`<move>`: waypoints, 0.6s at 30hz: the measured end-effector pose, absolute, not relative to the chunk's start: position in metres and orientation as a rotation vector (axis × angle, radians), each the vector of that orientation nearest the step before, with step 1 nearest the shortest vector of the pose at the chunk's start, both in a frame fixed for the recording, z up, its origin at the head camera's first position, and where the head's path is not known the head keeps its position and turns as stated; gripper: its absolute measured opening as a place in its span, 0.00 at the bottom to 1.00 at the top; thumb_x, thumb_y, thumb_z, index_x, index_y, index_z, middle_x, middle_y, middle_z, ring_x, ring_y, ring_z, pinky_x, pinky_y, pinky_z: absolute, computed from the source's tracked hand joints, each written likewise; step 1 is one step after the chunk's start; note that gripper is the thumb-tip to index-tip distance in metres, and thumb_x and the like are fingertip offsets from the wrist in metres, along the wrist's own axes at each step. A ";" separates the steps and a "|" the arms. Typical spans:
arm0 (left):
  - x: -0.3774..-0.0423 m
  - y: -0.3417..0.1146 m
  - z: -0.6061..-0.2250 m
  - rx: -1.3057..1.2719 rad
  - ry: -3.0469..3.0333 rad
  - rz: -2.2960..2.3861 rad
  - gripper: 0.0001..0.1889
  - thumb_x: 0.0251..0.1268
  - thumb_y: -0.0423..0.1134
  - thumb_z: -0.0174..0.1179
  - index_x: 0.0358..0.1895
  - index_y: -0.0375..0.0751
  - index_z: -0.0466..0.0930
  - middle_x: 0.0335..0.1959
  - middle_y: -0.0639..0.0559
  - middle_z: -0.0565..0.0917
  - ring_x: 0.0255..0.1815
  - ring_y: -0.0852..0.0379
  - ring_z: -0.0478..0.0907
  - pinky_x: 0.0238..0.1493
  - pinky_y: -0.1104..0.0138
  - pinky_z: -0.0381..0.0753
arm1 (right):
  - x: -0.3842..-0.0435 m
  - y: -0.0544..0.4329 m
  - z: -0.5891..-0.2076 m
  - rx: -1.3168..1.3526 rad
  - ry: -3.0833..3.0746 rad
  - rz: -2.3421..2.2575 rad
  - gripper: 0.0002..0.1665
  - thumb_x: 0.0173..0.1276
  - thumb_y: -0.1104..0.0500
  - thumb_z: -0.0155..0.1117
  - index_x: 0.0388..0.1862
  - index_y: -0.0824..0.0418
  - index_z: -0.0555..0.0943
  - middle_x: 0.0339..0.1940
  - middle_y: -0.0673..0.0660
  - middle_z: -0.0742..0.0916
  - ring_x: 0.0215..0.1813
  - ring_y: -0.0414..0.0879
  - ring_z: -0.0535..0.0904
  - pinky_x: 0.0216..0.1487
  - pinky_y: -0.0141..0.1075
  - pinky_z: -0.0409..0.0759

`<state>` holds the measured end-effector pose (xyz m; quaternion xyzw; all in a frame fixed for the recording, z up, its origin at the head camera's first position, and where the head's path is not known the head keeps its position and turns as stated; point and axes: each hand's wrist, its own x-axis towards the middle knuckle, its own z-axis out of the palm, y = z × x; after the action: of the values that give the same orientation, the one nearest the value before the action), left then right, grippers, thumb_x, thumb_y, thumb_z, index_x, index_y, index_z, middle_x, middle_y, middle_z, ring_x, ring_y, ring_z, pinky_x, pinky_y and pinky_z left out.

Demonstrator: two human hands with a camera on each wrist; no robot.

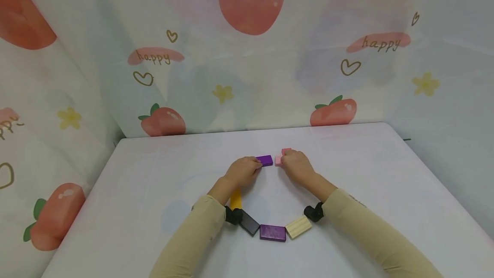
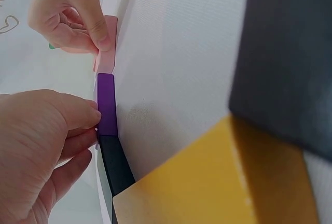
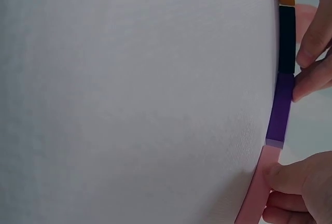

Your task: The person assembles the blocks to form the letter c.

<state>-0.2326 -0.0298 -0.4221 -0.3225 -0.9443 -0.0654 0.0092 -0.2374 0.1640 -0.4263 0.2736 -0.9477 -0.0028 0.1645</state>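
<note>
My left hand (image 1: 243,171) is at the left end of a small purple block (image 1: 265,160), thumb and fingertips pinching it from above. To its right, my right hand (image 1: 299,166) pinches a pink block (image 3: 259,182) between thumb and fingers; in the head view much of it is hidden by the hand. The two blocks sit end to end, with a narrow gap in the head view. Beyond the purple block's other end stands a black block (image 2: 116,164), which my left hand covers in the head view. A reddish-pink piece (image 1: 286,151) shows behind the right hand.
Nearer me, a yellow block (image 1: 236,200), a dark grey block (image 1: 248,223), a darker purple block (image 1: 272,233) and a pale wooden block (image 1: 298,226) form a curve on the white table (image 1: 154,175). A printed cloth wall (image 1: 247,67) stands behind the table.
</note>
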 end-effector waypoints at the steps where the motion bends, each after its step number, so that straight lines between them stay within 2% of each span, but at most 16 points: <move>1: -0.233 -0.030 -0.422 -1.004 -2.948 -0.205 0.14 0.66 0.38 0.55 0.52 0.40 0.80 0.48 0.49 0.81 0.52 0.54 0.76 0.56 0.65 0.70 | -0.238 0.163 -0.426 0.777 -2.704 -0.010 0.07 0.54 0.63 0.70 0.27 0.68 0.84 0.20 0.57 0.78 0.22 0.48 0.72 0.26 0.40 0.76; 8: -0.233 -0.031 -0.423 -1.003 -2.937 -0.222 0.14 0.66 0.38 0.55 0.52 0.39 0.80 0.48 0.49 0.81 0.52 0.53 0.76 0.56 0.65 0.70 | -0.239 0.163 -0.427 0.795 -2.673 -0.028 0.06 0.53 0.65 0.70 0.24 0.68 0.83 0.22 0.58 0.79 0.21 0.48 0.74 0.26 0.39 0.77; 15: -0.235 -0.032 -0.425 -1.025 -2.906 -0.224 0.14 0.65 0.37 0.55 0.51 0.39 0.81 0.46 0.49 0.82 0.50 0.54 0.77 0.55 0.65 0.71 | -0.242 0.162 -0.426 0.793 -2.710 -0.017 0.05 0.54 0.65 0.69 0.25 0.68 0.83 0.18 0.55 0.75 0.20 0.47 0.70 0.23 0.38 0.73; 18: -0.235 -0.032 -0.425 -1.029 -2.902 -0.227 0.14 0.65 0.37 0.55 0.51 0.39 0.81 0.46 0.49 0.82 0.50 0.53 0.77 0.55 0.65 0.71 | -0.242 0.162 -0.426 0.800 -2.723 -0.025 0.06 0.55 0.64 0.69 0.27 0.68 0.84 0.21 0.57 0.78 0.22 0.48 0.73 0.25 0.40 0.76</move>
<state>-0.2347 -0.0322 -0.4252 -0.3331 -0.9396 -0.0735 0.0271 -0.2424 0.1619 -0.4264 0.2786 -0.9484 -0.0089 0.1512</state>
